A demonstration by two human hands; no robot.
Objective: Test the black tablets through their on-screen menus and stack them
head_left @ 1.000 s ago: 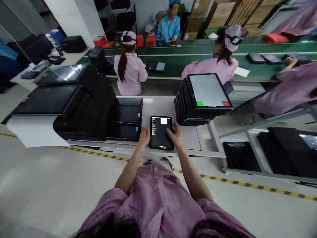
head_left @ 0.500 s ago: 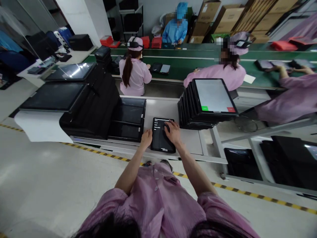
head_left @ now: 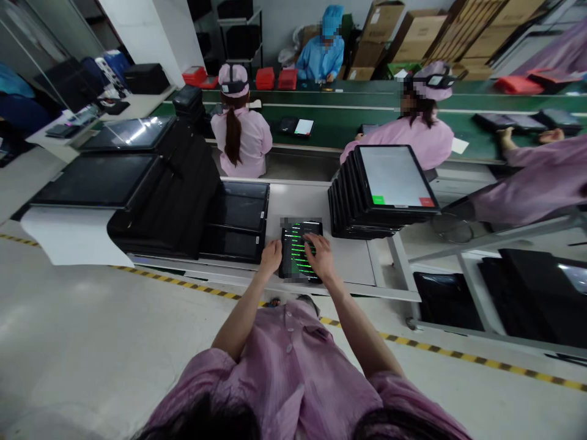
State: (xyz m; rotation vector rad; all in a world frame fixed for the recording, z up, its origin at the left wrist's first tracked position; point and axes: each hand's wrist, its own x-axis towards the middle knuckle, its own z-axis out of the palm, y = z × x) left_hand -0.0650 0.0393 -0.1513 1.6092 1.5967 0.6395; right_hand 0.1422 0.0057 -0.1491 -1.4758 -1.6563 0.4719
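A black tablet [head_left: 297, 260] lies flat on the white cart top, its dark screen showing lines of green and white text. My left hand [head_left: 272, 256] is closed, its curled fingers at the tablet's left edge; the fingertips are partly hidden. Over the right part of the screen, my right hand [head_left: 321, 255] is open with its fingers spread and bent down toward the glass. Whether a fingertip touches the screen I cannot tell. Close to the left hand lie dark tablets [head_left: 236, 243]. A tall stack of tablets [head_left: 392, 177] stands right of my right hand, the top screen lit white with green and red corners.
Large stacks of black tablets [head_left: 92, 177] fill the cart's left side, above a white sheet [head_left: 68, 235]. Beyond the cart, co-workers in pink [head_left: 243, 137] sit along a green conveyor [head_left: 339, 113]. A metal rack [head_left: 468, 275] holding dark devices stands to the right.
The tablet's screen has switched from a short white menu list to many lines of green text. My right hand's fingers have lifted and spread slightly; my left hand has stayed put.
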